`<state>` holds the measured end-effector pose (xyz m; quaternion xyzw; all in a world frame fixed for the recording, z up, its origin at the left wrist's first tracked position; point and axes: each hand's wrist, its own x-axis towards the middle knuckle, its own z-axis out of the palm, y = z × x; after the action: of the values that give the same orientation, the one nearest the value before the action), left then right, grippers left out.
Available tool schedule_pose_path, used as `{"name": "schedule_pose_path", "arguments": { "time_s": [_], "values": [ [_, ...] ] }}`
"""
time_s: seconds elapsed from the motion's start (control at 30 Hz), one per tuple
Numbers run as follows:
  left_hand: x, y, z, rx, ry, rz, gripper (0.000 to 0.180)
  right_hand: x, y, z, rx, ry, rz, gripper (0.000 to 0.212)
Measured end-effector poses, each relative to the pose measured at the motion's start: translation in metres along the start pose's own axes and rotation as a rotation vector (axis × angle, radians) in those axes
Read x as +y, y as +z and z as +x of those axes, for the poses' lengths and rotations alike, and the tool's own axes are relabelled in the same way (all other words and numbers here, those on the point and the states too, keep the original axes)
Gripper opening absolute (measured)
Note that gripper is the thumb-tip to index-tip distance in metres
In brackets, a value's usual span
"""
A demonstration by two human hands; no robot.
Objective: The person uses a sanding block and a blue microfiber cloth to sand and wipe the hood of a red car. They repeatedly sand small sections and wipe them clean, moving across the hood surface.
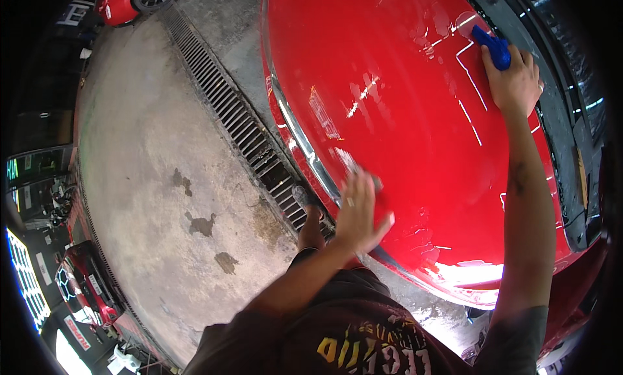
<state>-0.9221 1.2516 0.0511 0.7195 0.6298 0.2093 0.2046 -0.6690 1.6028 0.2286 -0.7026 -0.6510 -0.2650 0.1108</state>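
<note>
Across the red car hood [402, 128], wet patches and streaks of reflected light show. Near the base of the windshield, my right hand [516, 83] is closed on a crumpled blue cloth [496, 50] and presses it to the paint. A wet smear lies just beyond the cloth. My left hand [358, 209] is held at the hood's side edge by the chrome trim [305, 151]. Its fingers are stretched out, thumb apart, with nothing seen in them. Slight blur leaves it unclear whether the left palm touches the paint.
A slotted metal drain grate [227, 109] runs along the concrete floor [149, 154] beside the car, with my foot on it. Another red car [120, 5] stands at the far left, and a dark red one [91, 284] at the lower left. A dark windshield [584, 70] borders the hood.
</note>
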Motion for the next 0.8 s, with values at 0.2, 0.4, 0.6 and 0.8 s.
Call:
{"name": "schedule_pose_path", "arguments": {
  "time_s": [0.2,0.4,0.6,0.8],
  "values": [
    [-0.11,-0.089,0.159,0.272,-0.323,-0.169,0.102,-0.012,0.0,0.005,0.039,-0.035,-0.011,0.07],
    [-0.058,-0.03,0.064,0.234,-0.259,-0.278,0.104,-0.009,-0.002,-0.001,0.002,-0.011,-0.021,0.07],
    [-0.087,-0.054,0.111,0.22,-0.222,-0.235,0.104,-0.009,-0.003,0.002,0.055,-0.029,0.0,0.062],
    [-0.246,-0.182,0.326,0.18,-0.256,-0.291,0.101,-0.021,-0.001,0.011,0.109,-0.074,0.068,0.052]
  ]
}}
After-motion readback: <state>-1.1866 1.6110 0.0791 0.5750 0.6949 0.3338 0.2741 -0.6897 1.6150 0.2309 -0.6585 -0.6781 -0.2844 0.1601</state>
